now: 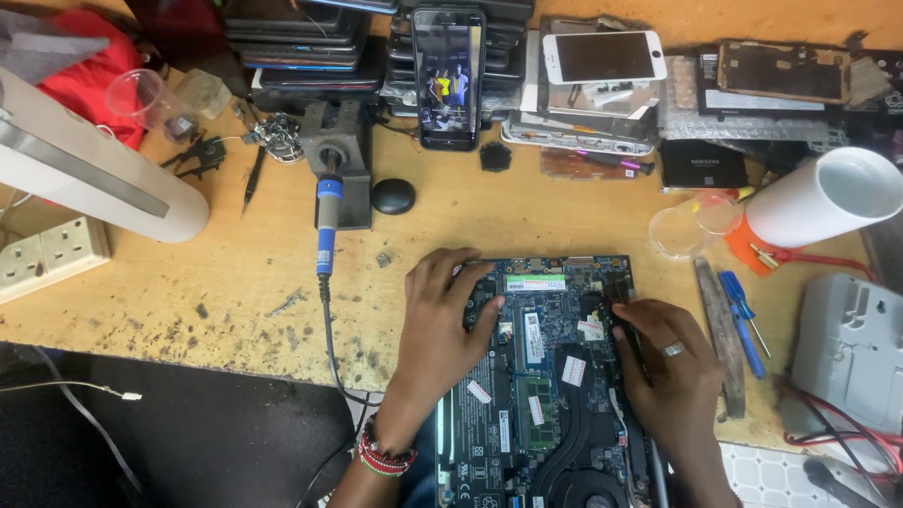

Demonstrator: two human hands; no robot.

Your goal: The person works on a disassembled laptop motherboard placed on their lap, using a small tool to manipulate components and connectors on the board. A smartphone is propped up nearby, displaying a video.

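From the head camera, an opened laptop [546,376] lies on the wooden workbench [235,273], its blue circuit board bare. The left hand [442,325] rests flat on the board's left edge, fingers spread and gripping nothing. The right hand [673,372], with a ring, presses down at the board's right side around a thin dark tool [628,329]; whether the fingers truly clamp it I cannot tell. A soldering iron [326,226] with a blue handle sits in its stand just left. A blue screwdriver [743,325] lies to the right, and a smartphone [448,77] with a lit screen leans against stacked phones behind.
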